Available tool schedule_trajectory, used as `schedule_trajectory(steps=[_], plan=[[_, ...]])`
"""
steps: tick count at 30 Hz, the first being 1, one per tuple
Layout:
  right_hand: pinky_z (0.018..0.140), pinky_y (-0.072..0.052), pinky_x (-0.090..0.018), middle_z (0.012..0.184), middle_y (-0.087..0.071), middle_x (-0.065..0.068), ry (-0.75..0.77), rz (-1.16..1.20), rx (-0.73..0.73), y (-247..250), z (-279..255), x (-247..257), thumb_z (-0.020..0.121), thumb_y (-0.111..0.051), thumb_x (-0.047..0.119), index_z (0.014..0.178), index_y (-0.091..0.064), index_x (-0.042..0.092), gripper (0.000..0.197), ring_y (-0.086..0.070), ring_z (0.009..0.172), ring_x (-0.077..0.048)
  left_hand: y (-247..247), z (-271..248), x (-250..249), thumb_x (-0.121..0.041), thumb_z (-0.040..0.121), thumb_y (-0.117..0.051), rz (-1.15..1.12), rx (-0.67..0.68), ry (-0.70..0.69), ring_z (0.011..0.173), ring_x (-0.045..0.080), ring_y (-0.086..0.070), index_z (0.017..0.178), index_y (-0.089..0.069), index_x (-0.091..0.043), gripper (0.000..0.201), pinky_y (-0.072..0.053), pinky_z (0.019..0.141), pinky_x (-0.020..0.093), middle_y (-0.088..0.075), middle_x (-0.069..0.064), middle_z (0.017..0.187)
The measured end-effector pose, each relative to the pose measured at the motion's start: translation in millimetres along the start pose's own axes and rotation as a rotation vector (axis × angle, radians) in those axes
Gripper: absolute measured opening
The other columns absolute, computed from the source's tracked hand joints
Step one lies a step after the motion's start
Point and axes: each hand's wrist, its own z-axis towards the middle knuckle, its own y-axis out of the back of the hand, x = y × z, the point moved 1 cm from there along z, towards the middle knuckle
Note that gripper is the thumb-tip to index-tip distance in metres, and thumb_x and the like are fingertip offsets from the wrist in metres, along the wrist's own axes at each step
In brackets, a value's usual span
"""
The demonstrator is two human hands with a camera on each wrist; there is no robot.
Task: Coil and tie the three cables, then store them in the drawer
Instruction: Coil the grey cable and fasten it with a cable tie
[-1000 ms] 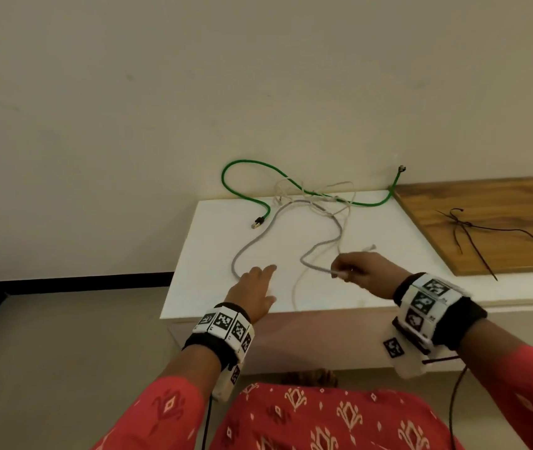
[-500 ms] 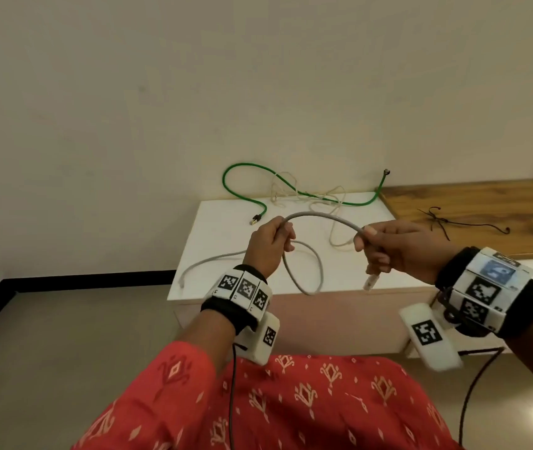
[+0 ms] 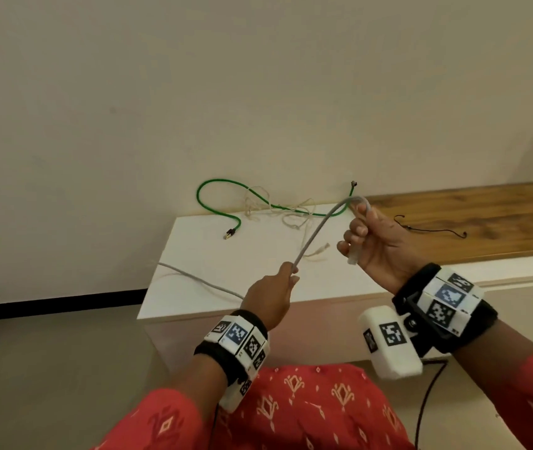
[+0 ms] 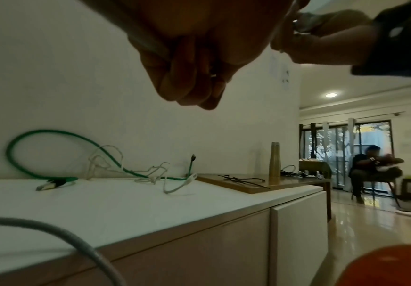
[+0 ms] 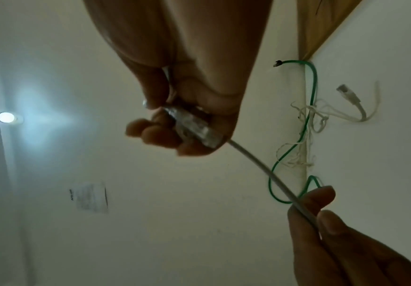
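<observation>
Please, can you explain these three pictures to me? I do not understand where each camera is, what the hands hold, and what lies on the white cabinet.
No machine here: a person wears one camera on the head and one on each wrist. The head view looks down at both hands. The right hand grips the plug end of a grey cable; the left hand pinches the same cable further along. The wrist views show these grips from below. On the white cabinet lie a green cable and a thin whitish cable, tangled together. Black ties lie on the wooden top to the right.
</observation>
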Motion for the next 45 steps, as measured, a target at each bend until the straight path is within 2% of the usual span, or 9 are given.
schedule_trajectory(steps=[7,15,18,21,25,29,34,41,45], plan=[[0.058,-0.047,-0.02,0.055,-0.049,0.007,0.027,-0.183,-0.055,2.6,-4.2,-23.5,0.097,-0.03,0.008,0.098,-0.052,0.019,0.025,-0.049,0.054,-0.006,1.9,-8.5,-26.4,-0.027,0.1,-0.026,0.402,0.117,-0.185,0.082,0.036,-0.06,0.122,-0.039,-0.008,0.032,-0.035,0.061,0.034,-0.066,0.016,0.097],[0.064,-0.049,-0.019,0.058,-0.06,0.005,0.087,-0.694,-0.033,22.4,-6.2,-38.5,0.095,-0.035,-0.002,0.087,-0.055,0.013,0.027,-0.056,0.058,-0.005,8.8,-14.2,-37.7,-0.024,0.099,-0.031,0.526,0.135,-0.341,0.087,0.036,-0.061,0.118,-0.046,-0.006,0.03,-0.031,0.062,0.035,-0.064,0.014,0.104],[0.069,-0.05,-0.023,0.063,-0.061,0.001,0.074,-0.765,-0.018,26.2,-6.4,-44.4,0.095,-0.036,-0.002,0.086,-0.056,0.012,0.026,-0.06,0.061,-0.006,14.2,-14.6,-35.2,-0.021,0.096,-0.039,0.481,0.07,-0.418,0.073,0.037,-0.063,0.104,-0.057,-0.004,0.026,-0.032,0.055,0.033,-0.066,0.014,0.09],[0.067,-0.052,-0.022,0.062,-0.063,0.001,0.068,-0.672,-0.035,23.3,-7.0,-47.9,0.095,-0.036,-0.001,0.085,-0.056,0.011,0.025,-0.062,0.061,-0.008,16.5,-16.1,-33.0,-0.024,0.08,-0.059,0.53,0.043,-0.501,0.04,0.022,-0.056,0.076,-0.065,-0.012,0.014,-0.024,0.041,0.02,-0.063,0.002,0.058],[0.064,-0.05,-0.016,0.067,-0.058,-0.006,0.03,-0.874,0.056,17.5,-10.3,-55.9,0.094,-0.038,-0.002,0.084,-0.056,0.014,0.026,-0.058,0.059,-0.002,21.9,-15.1,-33.9,-0.041,0.078,-0.043,0.508,-0.157,-0.547,0.034,0.01,-0.051,0.06,-0.063,-0.021,0.033,-0.026,0.033,0.015,-0.058,-0.006,0.049],[0.052,-0.039,-0.01,0.064,-0.052,-0.005,-0.021,-1.049,0.181,12.6,-14.4,-63.6,0.093,-0.042,-0.002,0.084,-0.057,0.005,0.019,-0.05,0.05,0.001,31.3,-15.6,-40.7,-0.054,0.075,-0.041,0.419,-0.277,-0.523,0.042,0.009,-0.057,0.063,-0.063,-0.022,0.041,-0.031,0.036,0.016,-0.063,-0.008,0.054],[0.043,-0.031,-0.019,0.05,-0.05,0.0,-0.146,-0.854,0.194,8.8,-17.7,-61.2,0.097,-0.036,0.014,0.08,-0.057,0.003,0.03,-0.045,0.042,-0.003,42.9,-12.7,-35.0,-0.063,0.066,-0.048,0.181,-0.253,-0.357,0.044,0.013,-0.055,0.063,-0.055,-0.019,0.044,-0.015,0.043,0.01,-0.06,-0.005,0.052],[0.048,-0.032,-0.026,0.039,-0.039,0.007,-0.27,-0.647,0.173,-4.6,-22.8,-57.9,0.092,-0.033,0.043,0.073,-0.054,0.009,0.044,-0.033,0.038,-0.01,52.4,-7.0,-26.9,-0.027,0.08,-0.059,-0.305,-0.165,-0.257,0.055,0.002,-0.049,0.083,-0.042,-0.02,0.019,-0.038,0.058,0.012,-0.049,-0.014,0.062],[0.04,-0.03,-0.018,0.04,-0.029,0.008,-0.333,-0.581,0.157,-6.7,-20.4,-51.6,0.097,-0.029,0.032,0.074,-0.05,0.008,0.04,-0.024,0.036,-0.007,57.1,-3.2,-19.4,-0.042,0.074,-0.059,-0.307,-0.169,-0.137,0.057,0.008,-0.049,0.075,-0.05,-0.021,0.023,-0.043,0.06,0.03,-0.052,-0.012,0.06]])
